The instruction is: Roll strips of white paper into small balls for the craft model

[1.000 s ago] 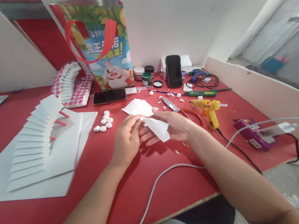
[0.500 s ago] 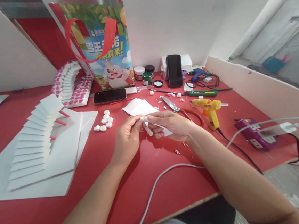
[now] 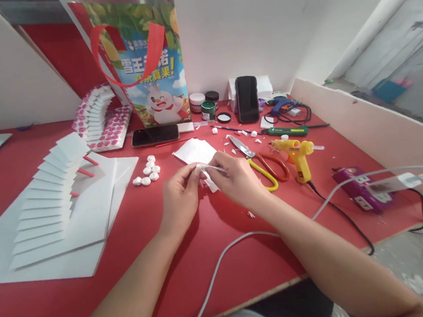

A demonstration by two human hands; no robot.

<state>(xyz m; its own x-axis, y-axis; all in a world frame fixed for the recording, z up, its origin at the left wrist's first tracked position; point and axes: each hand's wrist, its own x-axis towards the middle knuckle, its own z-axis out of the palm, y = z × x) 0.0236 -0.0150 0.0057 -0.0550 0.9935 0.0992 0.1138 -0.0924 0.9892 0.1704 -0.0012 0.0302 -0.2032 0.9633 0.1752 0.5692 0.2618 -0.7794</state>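
Between my two hands is a white paper strip [image 3: 211,184], its upper end curled into a small roll. My left hand [image 3: 180,194] pinches that roll between thumb and fingertips. My right hand [image 3: 240,179] is closed with thumb and forefinger on the strip just right of the roll; its other fingers are tucked out of sight. Several small white paper rolls [image 3: 147,171] lie on the red table left of my hands. Just beyond my fingers rests a stack of white paper [image 3: 195,151]. Scissors [image 3: 273,168] with red and yellow handles lie past my right hand.
A yellow glue gun [image 3: 297,160] and a purple power strip [image 3: 362,192] sit at the right. A white cable [image 3: 220,261] crosses under my right forearm. Fanned white folded pieces [image 3: 43,203] stand at the left. Behind are a phone [image 3: 155,135] and a bag [image 3: 154,60].
My right hand has turned palm-down and its fingers have curled in around the strip. More of the scissors' handles now shows. My left hand stays nearly in place.
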